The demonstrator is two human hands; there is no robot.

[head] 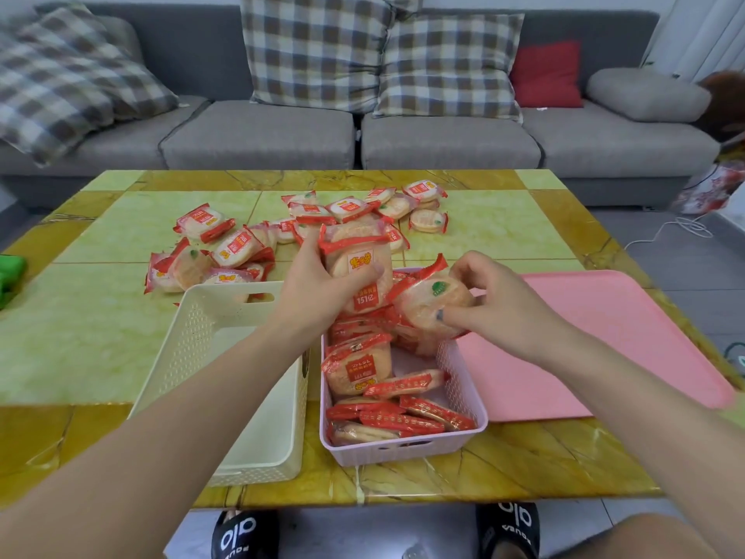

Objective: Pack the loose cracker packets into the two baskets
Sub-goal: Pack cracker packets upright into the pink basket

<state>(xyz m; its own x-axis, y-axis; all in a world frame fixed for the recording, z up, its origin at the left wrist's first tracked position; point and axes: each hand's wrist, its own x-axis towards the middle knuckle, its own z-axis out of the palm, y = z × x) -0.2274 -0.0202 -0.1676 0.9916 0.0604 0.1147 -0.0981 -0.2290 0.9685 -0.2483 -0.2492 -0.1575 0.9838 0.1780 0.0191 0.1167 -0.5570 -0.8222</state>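
Both hands' grips hold cracker packets — left hand (318, 284), right hand (490, 304) — above pink basket (403, 451).

Two baskets side by side at near edge of desk (121, 357): left basket (209, 357) touching or just beside right basket (463, 381). Packets in right basket (358, 369). Tray (604, 340) right of right basket, its edge against it. Loose packets (242, 244) on desk behind both baskets. Sofa (258, 135) behind desk, cushions (314, 50) on it. Slippers (246, 534) on floor at desk's near side.
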